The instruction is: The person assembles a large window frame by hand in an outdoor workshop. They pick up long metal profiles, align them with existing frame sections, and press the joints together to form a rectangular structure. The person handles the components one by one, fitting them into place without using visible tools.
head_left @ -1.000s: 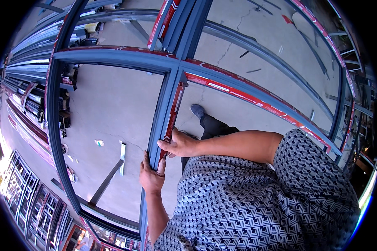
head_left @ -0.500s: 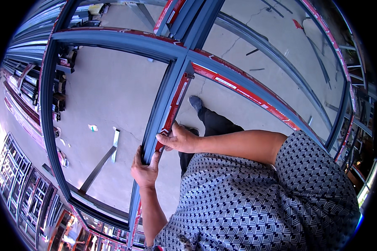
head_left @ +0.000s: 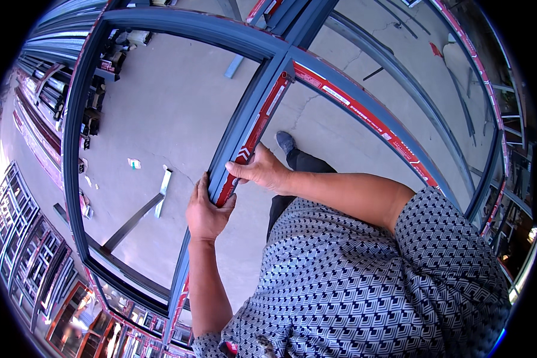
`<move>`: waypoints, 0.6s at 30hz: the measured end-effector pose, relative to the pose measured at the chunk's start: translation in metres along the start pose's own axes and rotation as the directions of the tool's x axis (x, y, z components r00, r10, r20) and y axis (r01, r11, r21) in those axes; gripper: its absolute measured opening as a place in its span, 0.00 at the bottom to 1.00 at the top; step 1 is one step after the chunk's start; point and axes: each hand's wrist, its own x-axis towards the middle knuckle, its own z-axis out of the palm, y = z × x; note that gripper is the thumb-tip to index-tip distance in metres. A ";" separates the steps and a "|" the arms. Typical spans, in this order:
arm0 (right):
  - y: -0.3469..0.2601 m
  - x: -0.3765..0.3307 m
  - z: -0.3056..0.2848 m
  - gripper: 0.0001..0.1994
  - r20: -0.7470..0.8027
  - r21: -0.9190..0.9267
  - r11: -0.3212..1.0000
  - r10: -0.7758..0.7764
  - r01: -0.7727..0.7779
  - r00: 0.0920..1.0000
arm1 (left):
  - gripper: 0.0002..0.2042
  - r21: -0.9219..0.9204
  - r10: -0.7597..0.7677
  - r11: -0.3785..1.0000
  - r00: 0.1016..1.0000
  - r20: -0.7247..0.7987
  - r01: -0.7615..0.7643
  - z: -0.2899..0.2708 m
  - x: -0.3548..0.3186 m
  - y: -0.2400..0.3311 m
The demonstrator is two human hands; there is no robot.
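Observation:
A large grey-blue metal window frame (head_left: 185, 22) with several openings stands before me. Red printed protective film covers parts of its faces. My left hand (head_left: 207, 209) wraps round the grey upright bar (head_left: 235, 134) in the middle, fingers on its left edge and thumb on its right. Slightly higher and to the right, my right hand (head_left: 261, 171) grips the same bar, its thumb lying across the red film strip (head_left: 264, 119). The fingers of that hand are partly hidden behind the bar. Above both hands, the bar meets a crossbar (head_left: 364, 113) faced with red film.
Metal profiles (head_left: 56, 42) are stacked at the far left, and finished lattice frames (head_left: 18, 209) lean below them. Beyond the frame, a metal offcut (head_left: 134, 222) and a small packet (head_left: 134, 163) lie on the concrete floor. Long strips (head_left: 456, 89) lie at the right.
The frame's crossing has shifted up and slightly right in the view. Both hands stay on the upright bar, my right hand a little higher. One of my shoes has gone out of sight.

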 end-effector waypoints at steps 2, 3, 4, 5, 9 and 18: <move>-0.005 -0.002 -0.001 0.33 0.018 -0.019 1.000 -0.007 0.008 1.000 | 0.44 0.054 0.009 0.999 1.000 -0.014 -0.008 0.001 -0.001 -0.002; -0.003 -0.001 0.000 0.32 0.024 -0.014 1.000 -0.025 0.025 0.999 | 0.44 0.082 0.001 0.997 1.000 -0.016 0.000 0.000 -0.001 -0.001; -0.002 -0.001 0.001 0.32 0.028 -0.009 0.999 -0.044 0.044 0.999 | 0.43 0.110 -0.005 0.994 1.000 -0.017 0.007 0.000 -0.002 -0.002; -0.006 -0.001 -0.002 0.31 0.058 -0.011 0.999 -0.035 0.035 0.998 | 0.42 0.127 -0.003 0.992 1.000 -0.031 0.007 0.004 -0.003 -0.003; -0.006 0.006 0.004 0.26 0.038 -0.004 0.999 0.033 -0.033 0.999 | 0.40 0.156 -0.028 0.987 0.997 -0.067 0.038 0.009 -0.003 -0.006; -0.011 0.004 -0.001 0.30 0.021 -0.036 0.998 0.057 -0.056 0.998 | 0.43 0.156 -0.064 0.985 0.996 -0.060 0.073 0.007 0.005 0.005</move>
